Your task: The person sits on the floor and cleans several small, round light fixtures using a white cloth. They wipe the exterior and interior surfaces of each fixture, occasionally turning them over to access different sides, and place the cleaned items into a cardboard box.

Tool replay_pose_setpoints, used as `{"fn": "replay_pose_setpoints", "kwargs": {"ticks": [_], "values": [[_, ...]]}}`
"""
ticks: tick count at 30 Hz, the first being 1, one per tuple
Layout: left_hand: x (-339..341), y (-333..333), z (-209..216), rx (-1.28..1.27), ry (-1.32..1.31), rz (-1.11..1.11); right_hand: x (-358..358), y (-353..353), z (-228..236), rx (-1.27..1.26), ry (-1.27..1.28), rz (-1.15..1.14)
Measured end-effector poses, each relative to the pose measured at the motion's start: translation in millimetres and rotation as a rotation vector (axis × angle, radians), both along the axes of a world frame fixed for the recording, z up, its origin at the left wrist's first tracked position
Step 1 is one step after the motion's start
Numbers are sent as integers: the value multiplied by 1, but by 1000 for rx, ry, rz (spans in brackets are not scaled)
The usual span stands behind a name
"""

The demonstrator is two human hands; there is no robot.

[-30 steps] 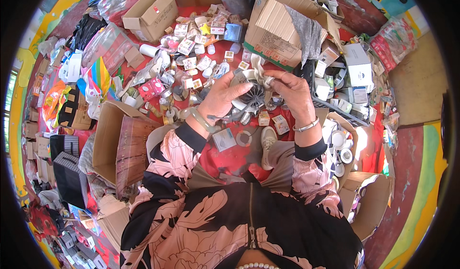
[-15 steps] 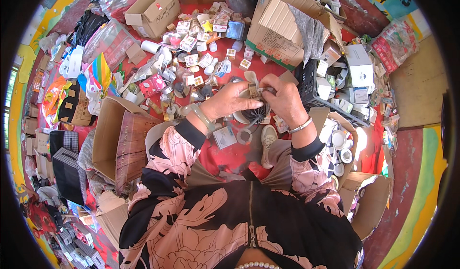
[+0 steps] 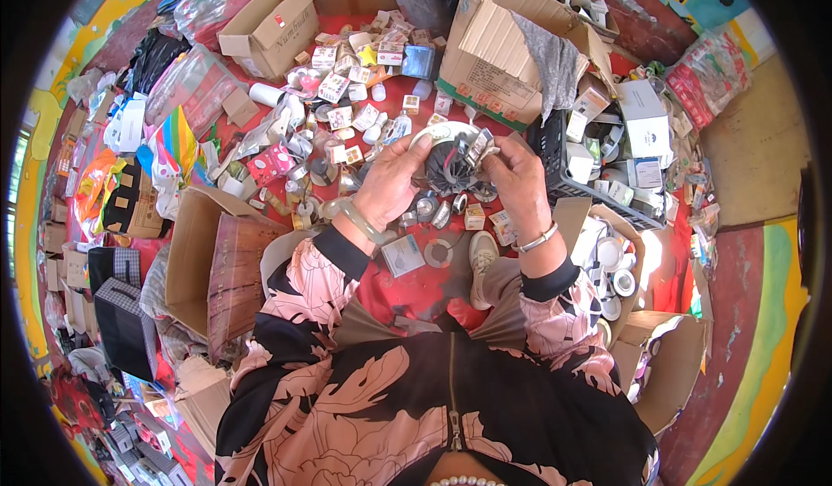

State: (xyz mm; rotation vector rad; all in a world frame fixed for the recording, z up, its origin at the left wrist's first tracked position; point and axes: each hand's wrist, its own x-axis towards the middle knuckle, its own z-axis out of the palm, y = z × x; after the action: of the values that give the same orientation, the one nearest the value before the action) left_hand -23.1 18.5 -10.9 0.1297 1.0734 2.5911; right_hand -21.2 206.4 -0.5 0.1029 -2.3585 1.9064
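Between my hands, above the littered floor, is a round lamp fitting (image 3: 444,171) with a black ribbed body and a pale rim. My left hand (image 3: 388,181) grips its left edge, thumb up near the rim. On the other side my right hand (image 3: 518,178) is closed on the fitting's right edge, beside a small silvery piece (image 3: 477,146) on top of it. The right fingertips are partly hidden. Below lie several small round lamp parts (image 3: 426,204), a white card box (image 3: 403,255) and a pale ring (image 3: 438,253).
Small boxes and lamp parts (image 3: 342,122) cover the red floor ahead. A large carton (image 3: 498,61) stands beyond my right hand, beside a full black crate (image 3: 548,152). Open cartons flank me, one at left (image 3: 195,261), one at right (image 3: 667,369). My shoe (image 3: 483,265) shows below.
The fitting has turned so that more of its pale rim and black ribbed body shows. My hands have moved farther apart, the right one outward, and the small silvery piece now shows on top.
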Motion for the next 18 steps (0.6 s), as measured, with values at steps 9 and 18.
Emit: {"fn": "replay_pose_setpoints", "kwargs": {"ticks": [9,18], "values": [[1,-6,5,16,12,-78,4,-1,7,136,92,46],[-6,-10,-3,-8,67,102,2,-4,9,394,65,108]]}}
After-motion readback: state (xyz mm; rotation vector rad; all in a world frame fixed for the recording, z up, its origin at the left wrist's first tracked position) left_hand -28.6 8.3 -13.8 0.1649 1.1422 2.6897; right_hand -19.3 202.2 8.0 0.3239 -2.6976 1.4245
